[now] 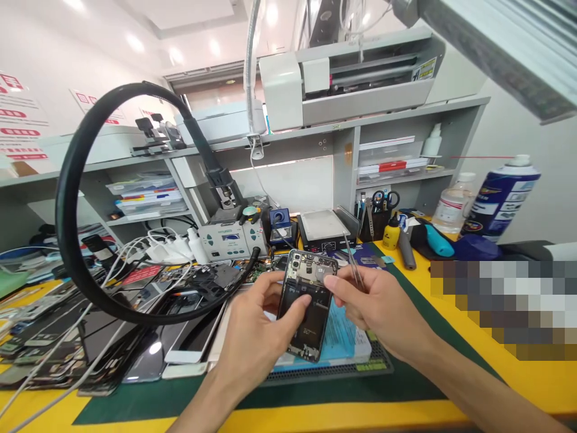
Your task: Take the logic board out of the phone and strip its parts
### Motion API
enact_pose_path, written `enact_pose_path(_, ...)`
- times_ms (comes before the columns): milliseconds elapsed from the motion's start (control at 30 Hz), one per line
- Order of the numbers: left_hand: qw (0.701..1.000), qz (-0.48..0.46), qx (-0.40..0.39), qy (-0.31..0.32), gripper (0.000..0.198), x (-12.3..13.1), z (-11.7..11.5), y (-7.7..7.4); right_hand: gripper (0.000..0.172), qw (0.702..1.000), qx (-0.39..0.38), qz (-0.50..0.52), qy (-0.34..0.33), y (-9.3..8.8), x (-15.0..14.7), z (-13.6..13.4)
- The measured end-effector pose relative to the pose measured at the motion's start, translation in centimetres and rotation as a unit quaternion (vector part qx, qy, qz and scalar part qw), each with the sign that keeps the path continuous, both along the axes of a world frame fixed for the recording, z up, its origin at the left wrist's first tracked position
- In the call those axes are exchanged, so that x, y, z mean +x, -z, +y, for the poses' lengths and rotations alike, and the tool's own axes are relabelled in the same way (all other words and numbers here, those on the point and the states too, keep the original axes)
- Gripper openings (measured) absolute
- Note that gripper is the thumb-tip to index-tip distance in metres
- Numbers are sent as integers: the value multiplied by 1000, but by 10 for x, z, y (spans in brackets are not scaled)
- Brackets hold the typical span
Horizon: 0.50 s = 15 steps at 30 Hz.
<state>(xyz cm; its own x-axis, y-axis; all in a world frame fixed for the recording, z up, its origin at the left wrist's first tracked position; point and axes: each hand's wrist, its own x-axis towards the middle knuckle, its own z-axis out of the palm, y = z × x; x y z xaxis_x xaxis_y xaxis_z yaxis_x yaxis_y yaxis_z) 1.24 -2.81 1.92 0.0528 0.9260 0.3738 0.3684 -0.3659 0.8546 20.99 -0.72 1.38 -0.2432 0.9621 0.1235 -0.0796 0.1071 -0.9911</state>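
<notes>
A smartphone [318, 322] with its back cover off is held up at the middle of the view, its battery, camera lenses and inner parts showing. My left hand [256, 331] grips it by the left edge, the thumb lying across the battery. At the phone's upper right edge, my right hand [383, 304] presses its thumb near the inner plate. Metal tweezers [353, 261] are tucked in that same hand and point upward. Beneath the phone lies a blue and white box [347, 337] on a dark perforated pad [315, 376].
Stacked phones and screens [103, 325] crowd the left side, with white cables over them. A thick black hose [67, 198] loops above. Behind stand a soldering station [229, 240] and a hot plate [321, 225]. Bottles and a spray can [502, 195] stand at right.
</notes>
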Motion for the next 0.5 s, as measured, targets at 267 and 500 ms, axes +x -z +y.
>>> enact_pose_path(267,998,25,49,-16,18,5,2,4,43,998,49,-27,34,0,4,-4)
enact_pose_path(500,946,-159,-151,239,26,-6,13,-6,42,999,33,21,-2,-4,5,1)
